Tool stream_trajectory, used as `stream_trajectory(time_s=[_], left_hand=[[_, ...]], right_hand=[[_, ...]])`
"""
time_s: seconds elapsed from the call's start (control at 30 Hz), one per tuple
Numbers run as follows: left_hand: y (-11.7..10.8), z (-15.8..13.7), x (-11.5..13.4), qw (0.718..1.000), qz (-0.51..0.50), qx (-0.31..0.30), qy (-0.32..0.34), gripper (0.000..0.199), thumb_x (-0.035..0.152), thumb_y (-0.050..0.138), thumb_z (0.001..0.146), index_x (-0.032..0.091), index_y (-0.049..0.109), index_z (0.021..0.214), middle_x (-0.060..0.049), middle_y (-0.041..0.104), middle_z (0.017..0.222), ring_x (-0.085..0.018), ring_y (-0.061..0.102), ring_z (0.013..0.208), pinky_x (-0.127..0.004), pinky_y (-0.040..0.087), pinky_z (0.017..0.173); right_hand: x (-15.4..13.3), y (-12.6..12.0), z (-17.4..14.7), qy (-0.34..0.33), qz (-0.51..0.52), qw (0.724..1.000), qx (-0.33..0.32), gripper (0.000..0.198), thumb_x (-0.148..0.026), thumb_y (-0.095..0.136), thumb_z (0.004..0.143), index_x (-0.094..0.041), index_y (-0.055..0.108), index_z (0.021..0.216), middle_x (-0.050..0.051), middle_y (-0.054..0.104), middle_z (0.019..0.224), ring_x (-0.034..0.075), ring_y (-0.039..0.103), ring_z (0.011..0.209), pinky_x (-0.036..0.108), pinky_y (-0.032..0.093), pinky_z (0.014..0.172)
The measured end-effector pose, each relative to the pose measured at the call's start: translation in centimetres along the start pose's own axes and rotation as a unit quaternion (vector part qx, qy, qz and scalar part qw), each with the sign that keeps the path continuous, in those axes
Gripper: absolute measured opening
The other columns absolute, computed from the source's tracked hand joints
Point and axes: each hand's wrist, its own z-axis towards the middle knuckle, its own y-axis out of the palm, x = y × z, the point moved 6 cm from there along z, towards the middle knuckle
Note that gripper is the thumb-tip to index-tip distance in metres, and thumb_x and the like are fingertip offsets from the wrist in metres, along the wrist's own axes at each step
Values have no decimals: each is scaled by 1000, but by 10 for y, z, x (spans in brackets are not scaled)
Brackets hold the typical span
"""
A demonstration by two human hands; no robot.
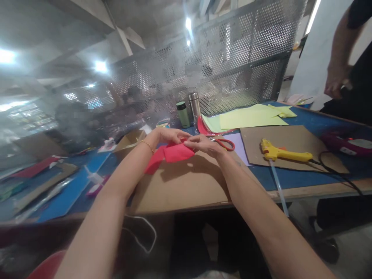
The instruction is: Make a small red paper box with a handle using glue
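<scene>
A piece of red paper [178,153], folded or curled, is held above a brown cardboard sheet [180,190] on the table. My left hand [172,136] grips its upper edge, with a beaded bracelet at that wrist. My right hand [203,144] pinches the same paper at its right end, fingertips close to those of the left. One strip of the paper hangs down to the left below my left wrist. Just beyond my right hand lie scissors [226,144] with red handles, their blades partly hidden.
A yellow glue gun [286,154] with a clear glue stick rests on cardboard [252,141] at right, its cord trailing off. Behind are yellow paper [250,116], a green bottle [183,115] and a steel flask [194,104]. A cardboard box [129,140] sits left. Another person's hand [334,81] shows at right.
</scene>
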Motion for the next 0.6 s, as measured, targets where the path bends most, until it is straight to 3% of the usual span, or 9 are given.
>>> stream_trajectory(time_s=[0.1,0.2,0.27,0.3,0.4,0.43,0.5,0.6], left_hand=[[1,5,-1,1000,11,-21,13,78,15,82,52,24,73,129,-7,74,131,-27,68,121,-29,56,91],[-6,4,-1,1000,-12,-15,24,68,24,88,58,22,75,124,-8,77,125,-25,70,113,-30,56,89],[-23,-6,3,996,-42,67,53,58,37,90,66,19,76,119,-10,78,114,-22,72,100,-30,56,84],[-35,-16,6,985,-56,142,84,54,45,90,69,17,77,114,-10,79,105,-20,72,90,-29,55,79],[-65,-61,19,905,-64,360,217,53,64,80,79,13,77,93,-8,74,82,-12,64,69,-22,48,62],[-65,-72,20,895,-58,379,230,56,67,77,81,13,77,91,-5,69,70,-11,60,61,-21,43,56],[-55,-85,22,902,-35,367,226,61,71,71,84,12,78,94,0,58,53,-9,50,47,-21,33,46],[-30,-88,23,925,-14,329,191,60,61,78,82,14,74,118,-3,69,66,-11,58,48,-22,39,46]], right_hand=[[4,4,-1,16,30,999,-42,40,-52,77,77,-17,62,65,-4,51,64,11,49,65,27,44,66],[13,2,4,26,103,994,-32,43,-52,85,70,-17,61,62,-6,49,60,9,44,60,25,39,61],[20,-2,9,31,195,980,2,45,-52,90,65,-17,62,63,-6,51,59,9,45,58,25,41,59],[22,-5,11,31,243,969,21,45,-51,93,62,-18,62,63,-6,52,59,9,46,57,26,43,59],[25,-13,16,19,328,943,62,46,-49,96,58,-18,63,65,-5,55,59,10,49,57,26,47,56],[25,-15,18,16,335,939,71,45,-48,96,58,-18,63,67,-5,56,60,10,49,57,25,46,55],[26,-18,19,14,345,935,87,42,-45,96,59,-18,66,71,-5,59,62,9,50,58,23,46,54],[30,-20,19,18,358,928,100,38,-41,95,62,-18,67,76,-4,61,64,9,51,58,23,46,55]])
